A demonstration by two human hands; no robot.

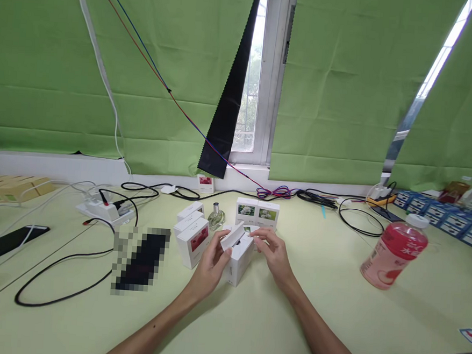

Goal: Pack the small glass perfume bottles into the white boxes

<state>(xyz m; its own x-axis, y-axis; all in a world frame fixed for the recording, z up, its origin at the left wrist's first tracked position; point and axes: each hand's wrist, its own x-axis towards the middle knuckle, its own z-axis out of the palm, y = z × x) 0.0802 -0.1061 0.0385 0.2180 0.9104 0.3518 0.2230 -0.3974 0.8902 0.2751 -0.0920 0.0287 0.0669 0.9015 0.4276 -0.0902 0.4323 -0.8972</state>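
Observation:
A white box [236,267] stands upright on the pale green table [311,311], its top flap [232,237] raised. My left hand [213,261] pinches the flap and the box's left side. At the upper right of the same box, the fingertips of my right hand [273,252] touch its top edge, thumb and forefinger close together. What lies inside the box is too small to make out. White boxes with a red picture [193,241] stand left of my left hand. Behind my hands are two white boxes with flower pictures [256,213] and a glass perfume bottle [216,217].
A pink drink bottle [394,253] stands at the right, with blue-and-white boxes [455,220] behind it. Black cables [64,254] and a power strip [106,211] lie at the left, near a pixelated dark object [143,259]. A small picture box [206,183] stands by the window wall.

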